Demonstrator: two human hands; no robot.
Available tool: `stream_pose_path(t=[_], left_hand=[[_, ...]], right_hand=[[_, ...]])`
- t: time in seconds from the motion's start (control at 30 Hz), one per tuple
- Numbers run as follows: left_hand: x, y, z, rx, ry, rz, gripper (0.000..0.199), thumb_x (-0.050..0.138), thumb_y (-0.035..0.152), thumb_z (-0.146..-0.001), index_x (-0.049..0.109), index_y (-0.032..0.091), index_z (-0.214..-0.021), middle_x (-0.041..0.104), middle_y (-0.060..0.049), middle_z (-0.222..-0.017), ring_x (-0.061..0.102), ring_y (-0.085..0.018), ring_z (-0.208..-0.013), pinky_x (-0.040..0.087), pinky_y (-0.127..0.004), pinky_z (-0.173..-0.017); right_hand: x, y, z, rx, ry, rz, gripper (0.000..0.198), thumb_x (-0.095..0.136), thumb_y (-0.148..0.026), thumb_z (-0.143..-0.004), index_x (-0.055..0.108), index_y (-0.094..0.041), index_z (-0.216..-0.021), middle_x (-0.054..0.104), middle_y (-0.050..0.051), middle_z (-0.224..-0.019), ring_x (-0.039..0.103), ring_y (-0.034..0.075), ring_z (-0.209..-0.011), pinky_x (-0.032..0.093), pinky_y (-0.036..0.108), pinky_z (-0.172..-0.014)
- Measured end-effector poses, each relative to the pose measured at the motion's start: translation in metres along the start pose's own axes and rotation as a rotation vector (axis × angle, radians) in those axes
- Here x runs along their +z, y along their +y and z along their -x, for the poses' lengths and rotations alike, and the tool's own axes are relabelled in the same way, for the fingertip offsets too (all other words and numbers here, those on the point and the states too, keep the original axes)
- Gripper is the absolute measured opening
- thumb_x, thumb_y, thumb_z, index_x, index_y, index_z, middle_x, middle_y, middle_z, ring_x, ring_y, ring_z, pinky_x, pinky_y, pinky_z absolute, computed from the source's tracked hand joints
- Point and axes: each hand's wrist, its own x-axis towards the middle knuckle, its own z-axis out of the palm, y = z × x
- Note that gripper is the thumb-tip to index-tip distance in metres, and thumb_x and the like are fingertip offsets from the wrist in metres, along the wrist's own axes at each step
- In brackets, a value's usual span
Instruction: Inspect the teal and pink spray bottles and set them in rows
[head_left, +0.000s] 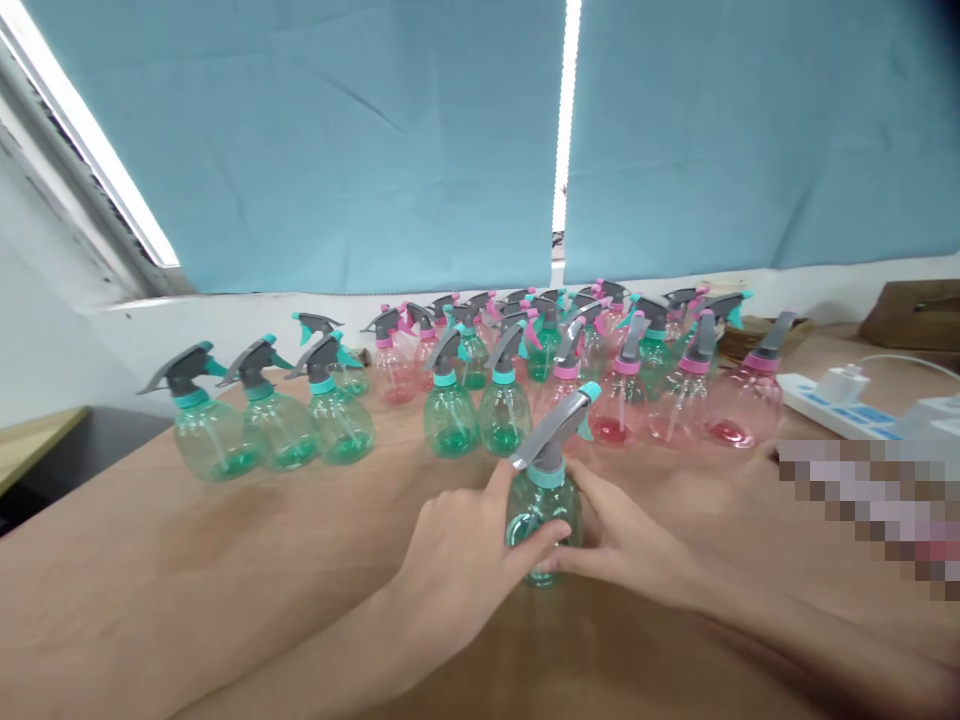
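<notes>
Between my two hands is a clear green spray bottle (546, 500) with a teal collar and a grey trigger head, its teal nozzle tip pointing up and to the right. My left hand (472, 545) wraps the bottle's left side, thumb across the front. On the right side my right hand (619, 530) grips it too, its thumb meeting the left thumb low on the front. The fingers behind the bottle are hidden. Just beyond stand two green spray bottles (451, 418) and a row of pink spray bottles (616, 405).
Three green spray bottles (274, 430) stand left on the wooden table (225, 580). Several more pink and green bottles crowd the back. At right lie a white power strip (832, 405) with a plugged-in adapter and a brown case (915, 315). Blue curtains (375, 150) hang behind.
</notes>
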Motion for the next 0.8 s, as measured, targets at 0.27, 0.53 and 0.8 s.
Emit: stream_pose_path(t=[0.27,0.53,0.8], left_hand=[[0.012,0.007,-0.010,0.121,-0.017,0.063,0.053,0.044,0.060,-0.092,0.046,0.026,-0.132,0.065,0.005,-0.056,0.063,-0.023,-0.051,0.033,-0.029,-0.049],[-0.079,-0.037,-0.016,-0.030,0.357,-0.065,0.039,0.035,0.048,-0.094,0.064,0.032,-0.114,0.072,0.001,-0.075,0.065,-0.021,-0.066,0.042,-0.031,-0.061],[-0.203,-0.150,-0.102,-0.223,0.429,-0.488,0.035,0.036,0.028,-0.100,0.053,0.016,-0.128,0.069,-0.011,-0.111,0.065,-0.027,-0.097,0.051,-0.039,-0.081]], right_hand=[[-0.017,0.004,0.008,0.030,0.012,-0.005,0.069,0.079,-0.040,-0.075,0.044,-0.025,-0.133,0.059,0.009,-0.127,0.058,0.030,-0.113,0.050,0.047,-0.093],[-0.020,0.006,0.009,0.135,0.006,0.228,0.073,0.074,-0.051,-0.076,0.042,-0.025,-0.136,0.058,0.010,-0.129,0.055,0.035,-0.118,0.046,0.051,-0.098],[-0.001,0.019,-0.014,0.122,-0.080,0.263,0.080,0.074,-0.053,-0.074,0.042,-0.024,-0.141,0.049,0.013,-0.142,0.039,0.041,-0.134,0.037,0.055,-0.106]])
